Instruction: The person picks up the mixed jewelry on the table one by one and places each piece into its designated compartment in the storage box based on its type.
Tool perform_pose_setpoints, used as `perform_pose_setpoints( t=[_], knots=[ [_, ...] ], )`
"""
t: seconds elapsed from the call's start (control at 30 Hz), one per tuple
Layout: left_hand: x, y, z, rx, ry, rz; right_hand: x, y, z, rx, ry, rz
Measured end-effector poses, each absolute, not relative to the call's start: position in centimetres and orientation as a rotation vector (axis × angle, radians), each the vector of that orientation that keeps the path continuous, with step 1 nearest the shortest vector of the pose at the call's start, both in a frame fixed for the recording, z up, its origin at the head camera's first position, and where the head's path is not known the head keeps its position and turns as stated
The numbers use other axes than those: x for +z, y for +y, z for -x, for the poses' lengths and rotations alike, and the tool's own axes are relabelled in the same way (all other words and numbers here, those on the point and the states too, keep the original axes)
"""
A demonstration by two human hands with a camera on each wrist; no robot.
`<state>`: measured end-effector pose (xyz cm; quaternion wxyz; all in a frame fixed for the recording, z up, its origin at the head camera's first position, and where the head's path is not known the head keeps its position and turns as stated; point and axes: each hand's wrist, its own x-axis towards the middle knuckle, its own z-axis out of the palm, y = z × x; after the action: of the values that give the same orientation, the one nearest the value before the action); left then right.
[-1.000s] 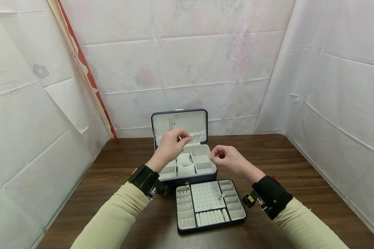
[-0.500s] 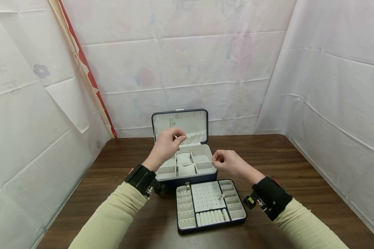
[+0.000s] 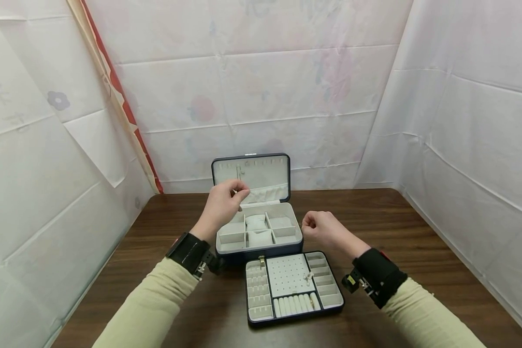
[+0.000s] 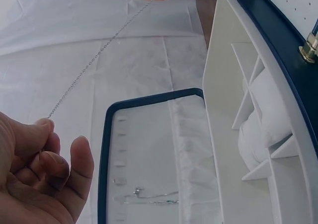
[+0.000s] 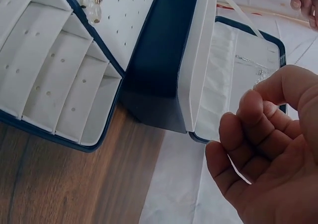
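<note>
A thin silver necklace chain [image 4: 99,52] is stretched slantwise between my two hands in the left wrist view. My left hand [image 3: 221,202] pinches one end between thumb and fingers, above the left part of the jewelry box [image 3: 261,252]. The other end is pinched by my right hand [image 3: 326,229], at the box's right side and lower than the left. In the head view the chain is too fine to make out. The box's lid [image 3: 267,176] stands raised, and another silver chain [image 4: 149,201] hangs inside it.
In front of the box lies a navy tray [image 3: 287,275] with a holed panel, ring rolls and side compartments. Earrings [image 3: 308,277] sit on that panel. Two white cushions [image 3: 259,238] fill middle compartments of the box. White sheeting [image 3: 252,96] hangs behind the wooden table [image 3: 156,232].
My left hand has moved left over the box, and my right hand has shifted slightly right and down. The gap between them has widened. Box and tray have stayed put.
</note>
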<state>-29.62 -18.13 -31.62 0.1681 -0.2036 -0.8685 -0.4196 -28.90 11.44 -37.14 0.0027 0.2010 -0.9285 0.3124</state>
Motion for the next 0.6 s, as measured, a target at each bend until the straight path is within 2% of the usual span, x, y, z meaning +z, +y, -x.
perform_pose_setpoints(
  t=[0.6],
  knots=[
    [-33.5,-19.6,30.0,-1.222,-2.567,0.459,-35.8,12.4,30.5,1.132,-2.794,-0.426]
  ],
)
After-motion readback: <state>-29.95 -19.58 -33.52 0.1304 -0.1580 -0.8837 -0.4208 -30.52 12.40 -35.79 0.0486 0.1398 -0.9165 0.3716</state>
